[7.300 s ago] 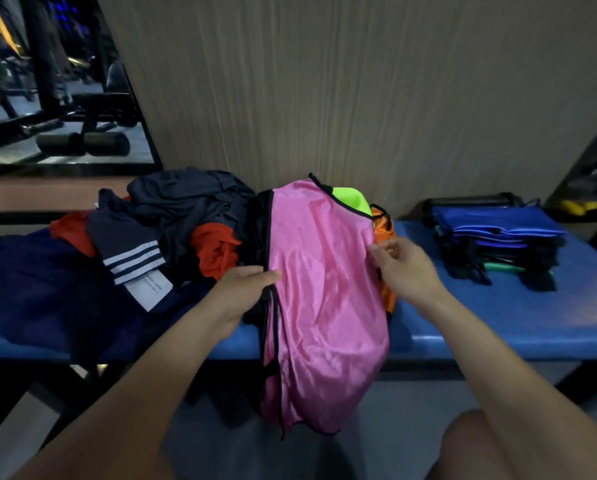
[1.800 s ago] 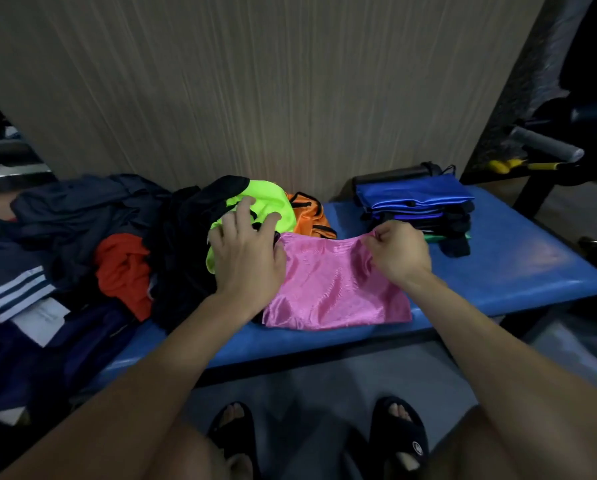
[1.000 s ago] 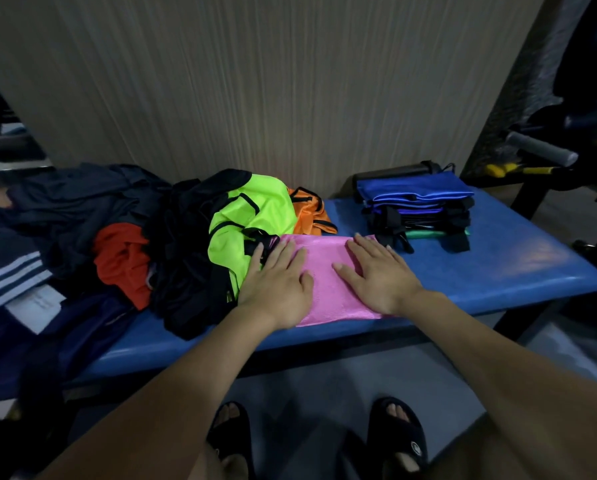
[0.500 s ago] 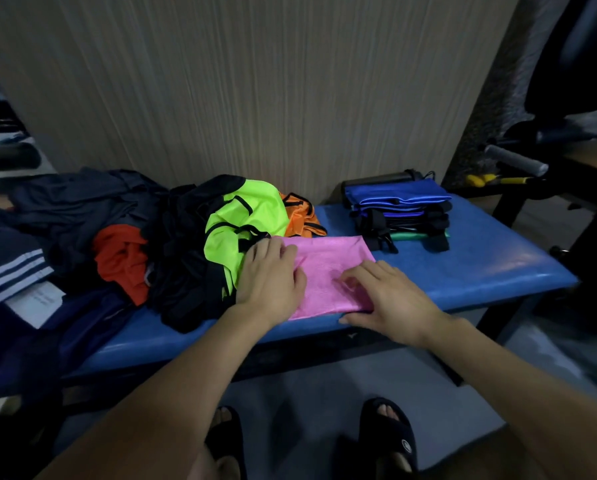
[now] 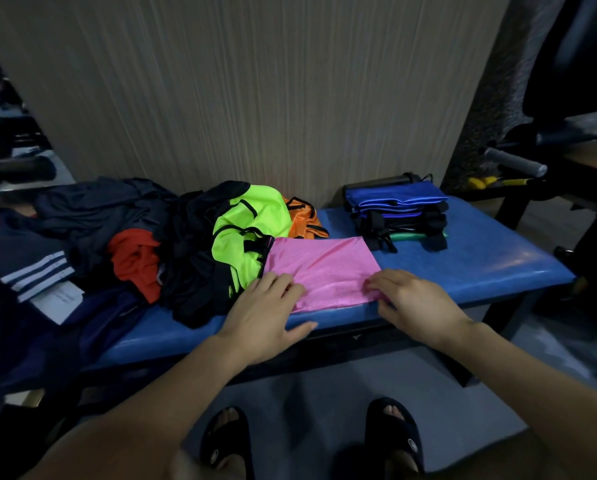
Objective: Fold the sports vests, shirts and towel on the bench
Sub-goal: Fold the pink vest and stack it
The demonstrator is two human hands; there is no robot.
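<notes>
A pink vest point(image 5: 321, 268), folded into a flat rectangle, lies on the blue bench point(image 5: 480, 261) near its front edge. My left hand point(image 5: 266, 317) rests with straight fingers on the vest's near-left corner, thumb spread over the bench edge. My right hand point(image 5: 411, 303) is at the near-right corner, fingers curled over the cloth and thumb at its edge, pinching it. A neon green vest point(image 5: 245, 233) and an orange vest point(image 5: 304, 220) lie unfolded just left and behind. A stack of folded blue and black vests point(image 5: 397, 209) sits at the back right.
A heap of dark shirts point(image 5: 93, 209), a red garment point(image 5: 134, 261) and a striped navy piece point(image 5: 34, 268) covers the bench's left half. A wood-grain wall stands behind. Gym equipment point(image 5: 511, 161) is at the right. My sandalled feet are below the bench.
Both hands slid back from the middle of the pink vest to its near corners. The right hand's fingers went from flat to curled at the corner.
</notes>
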